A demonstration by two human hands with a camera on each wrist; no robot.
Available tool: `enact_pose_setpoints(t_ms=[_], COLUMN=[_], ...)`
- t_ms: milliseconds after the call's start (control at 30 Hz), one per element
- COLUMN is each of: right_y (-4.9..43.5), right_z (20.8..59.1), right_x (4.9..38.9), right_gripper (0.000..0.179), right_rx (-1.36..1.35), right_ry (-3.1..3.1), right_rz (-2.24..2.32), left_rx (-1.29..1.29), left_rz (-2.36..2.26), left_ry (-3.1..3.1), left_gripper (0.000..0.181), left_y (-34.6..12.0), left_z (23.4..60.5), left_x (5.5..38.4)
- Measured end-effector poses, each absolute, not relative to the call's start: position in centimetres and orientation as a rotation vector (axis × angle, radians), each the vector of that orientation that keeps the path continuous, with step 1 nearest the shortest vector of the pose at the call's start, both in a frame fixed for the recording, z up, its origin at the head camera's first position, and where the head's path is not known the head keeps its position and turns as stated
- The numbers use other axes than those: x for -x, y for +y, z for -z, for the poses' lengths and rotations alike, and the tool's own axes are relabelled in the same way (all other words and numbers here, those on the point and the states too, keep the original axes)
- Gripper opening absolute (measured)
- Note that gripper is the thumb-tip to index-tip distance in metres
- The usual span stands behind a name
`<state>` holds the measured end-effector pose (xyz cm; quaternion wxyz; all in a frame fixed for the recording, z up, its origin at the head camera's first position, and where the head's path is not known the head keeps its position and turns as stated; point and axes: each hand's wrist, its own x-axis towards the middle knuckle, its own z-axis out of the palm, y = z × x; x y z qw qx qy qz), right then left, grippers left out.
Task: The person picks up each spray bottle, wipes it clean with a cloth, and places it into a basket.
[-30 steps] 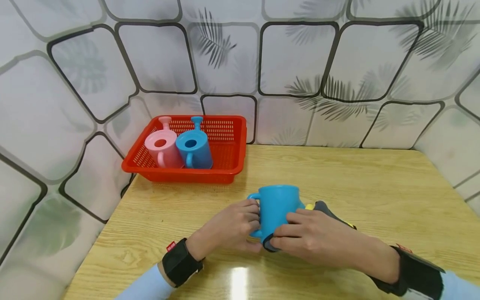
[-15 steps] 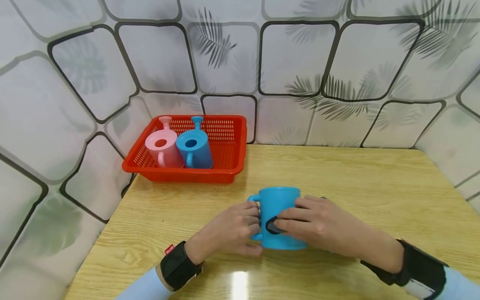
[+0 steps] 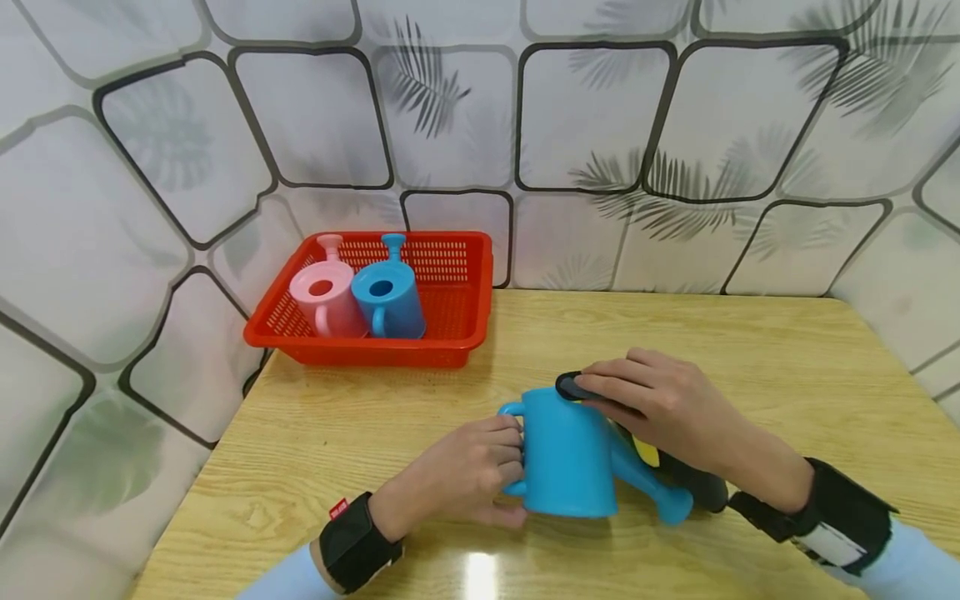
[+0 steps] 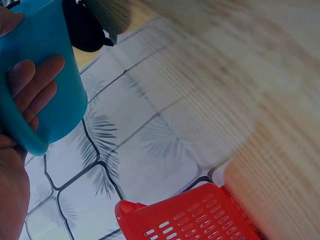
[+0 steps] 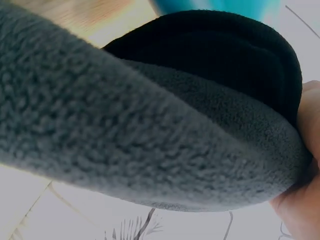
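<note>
A blue watering can [image 3: 566,467] is centred near the front of the table, its spout [image 3: 652,483] slanting down to the right. My left hand [image 3: 472,467] grips its handle; curled fingers [image 4: 37,90] show through the handle loop in the left wrist view. My right hand [image 3: 663,400] holds a dark grey fleecy cloth [image 5: 150,135] with black edging, pinched by the thumb side in the right wrist view. One end of the cloth touches the can's upper right edge; the rest hangs behind the spout, with a bit of yellow showing.
A red plastic basket [image 3: 375,354] stands at the table's back left. Inside it are a pink watering can [image 3: 341,308] and another blue watering can [image 3: 401,304]. Patterned wall panels [image 3: 600,117] enclose the wooden table [image 3: 712,333] at the back and sides.
My right hand has slid the cloth from the can's lower front up to its top right. The can has turned and tipped, bringing the spout into sight. My left hand keeps its grip.
</note>
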<state>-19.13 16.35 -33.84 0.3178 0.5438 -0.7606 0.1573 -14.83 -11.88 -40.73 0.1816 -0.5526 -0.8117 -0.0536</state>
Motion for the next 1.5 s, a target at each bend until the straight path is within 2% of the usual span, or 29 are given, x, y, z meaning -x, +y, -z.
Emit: enact_pose_setpoints(t_ms=[700, 1133, 1500], right_y=[16.8, 16.1, 15.7], right_z=[34.4, 34.8, 35.3], right_x=[18.7, 16.7, 14.8], right_gripper=[0.043, 0.040, 0.030], right_rx=[-1.490, -1.547, -1.731], right_ry=[-2.034, -2.003, -2.005], right_rz=[-0.430, -0.430, -0.417], left_rx=[1.529, 1.528, 1.501], left_rz=[0.239, 0.248, 0.245], left_ry=[-2.298, -2.273, -2.256], left_gripper=[0.030, 0.031, 0.031], left_y=[-12.6, -13.0, -13.2], left_z=[40.7, 40.7, 41.1], left_x=[15.0, 15.4, 15.8])
